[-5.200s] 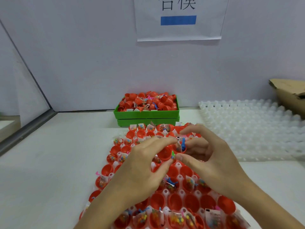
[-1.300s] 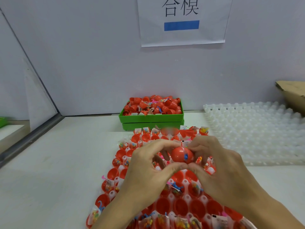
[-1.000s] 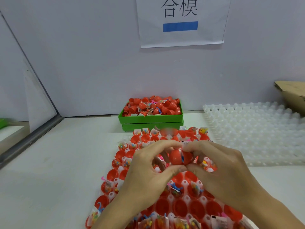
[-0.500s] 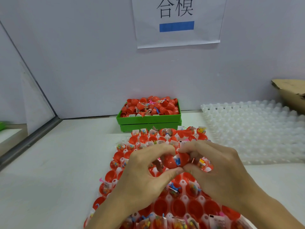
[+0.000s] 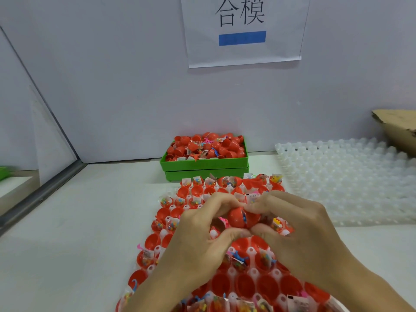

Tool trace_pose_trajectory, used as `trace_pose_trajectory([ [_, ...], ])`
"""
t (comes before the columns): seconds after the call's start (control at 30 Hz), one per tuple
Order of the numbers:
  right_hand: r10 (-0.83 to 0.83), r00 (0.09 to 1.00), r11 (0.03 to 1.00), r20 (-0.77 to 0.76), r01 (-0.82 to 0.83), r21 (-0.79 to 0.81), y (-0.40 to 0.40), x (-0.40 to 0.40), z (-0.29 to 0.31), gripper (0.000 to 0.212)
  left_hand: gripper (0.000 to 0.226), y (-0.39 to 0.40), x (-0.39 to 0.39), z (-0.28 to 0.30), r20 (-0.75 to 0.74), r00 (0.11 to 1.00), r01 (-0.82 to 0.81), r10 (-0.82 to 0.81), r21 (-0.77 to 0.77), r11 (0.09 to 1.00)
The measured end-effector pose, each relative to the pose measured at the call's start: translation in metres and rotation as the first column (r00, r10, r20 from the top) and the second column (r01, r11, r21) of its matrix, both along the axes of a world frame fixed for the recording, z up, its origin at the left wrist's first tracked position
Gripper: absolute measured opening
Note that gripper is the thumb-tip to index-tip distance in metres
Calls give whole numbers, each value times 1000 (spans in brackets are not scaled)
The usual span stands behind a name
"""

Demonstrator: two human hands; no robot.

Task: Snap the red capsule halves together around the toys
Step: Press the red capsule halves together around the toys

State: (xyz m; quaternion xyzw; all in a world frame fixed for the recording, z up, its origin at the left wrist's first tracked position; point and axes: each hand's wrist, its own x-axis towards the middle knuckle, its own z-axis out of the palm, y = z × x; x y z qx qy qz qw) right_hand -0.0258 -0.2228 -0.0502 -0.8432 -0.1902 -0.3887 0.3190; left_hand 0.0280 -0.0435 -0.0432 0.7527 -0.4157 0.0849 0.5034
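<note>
Where the white holder tray (image 5: 253,272) runs toward me, its pockets hold red capsule halves (image 5: 221,283), many with small bagged toys (image 5: 238,261) in them. Just above the tray's middle, the left hand (image 5: 198,242) and the right hand (image 5: 301,235) meet thumb to thumb and fingertip to fingertip, both curled round one red capsule (image 5: 243,218) and pinching it between them. A thin seam shows between its two halves, with a bit of blue at the gap, so I cannot tell whether it has closed fully. Beyond the tray, a green bin (image 5: 203,163) sits heaped with more red halves and toys. To its right lies a bare white tray (image 5: 346,181), with a cardboard box (image 5: 396,127) behind. A paper sign (image 5: 243,30) hangs on the back wall.
</note>
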Motion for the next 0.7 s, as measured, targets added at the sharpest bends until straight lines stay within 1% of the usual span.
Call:
trace_pose_trajectory([
  [0.1, 44, 999, 998, -25, -43, 46, -1, 0, 1, 32, 32, 0, 1, 1, -122, 993, -3, -6, -75, 997],
  [0.17, 129, 990, 983, -58, -120, 138, -2, -2, 2, 30, 34, 0, 0, 2, -189, 982, -11, -17, -147, 989],
  [0.23, 185, 979, 955, -88, -158, 251, 0, -3, 3, 27, 34, -1, 0, 4, -228, 973, -17, -34, -218, 976],
  [0.33, 180, 974, 930, -135, -124, 345, 3, -2, 2, 25, 32, -1, -1, 3, -280, 956, 9, -85, -263, 965],
  [0.4, 175, 973, 915, -150, -105, 389, 4, 0, 2, 28, 34, 0, -1, 3, -308, 944, 33, -120, -273, 962],
  [0.5, 166, 975, 907, -146, -93, 411, 4, 0, 3, 32, 34, 0, -2, 3, -309, 946, 22, -103, -255, 967],
  [0.7, 141, 984, 934, -107, -97, 343, 5, -1, 3, 26, 36, -1, -3, 6, -272, 962, -47, -16, -225, 973],
])
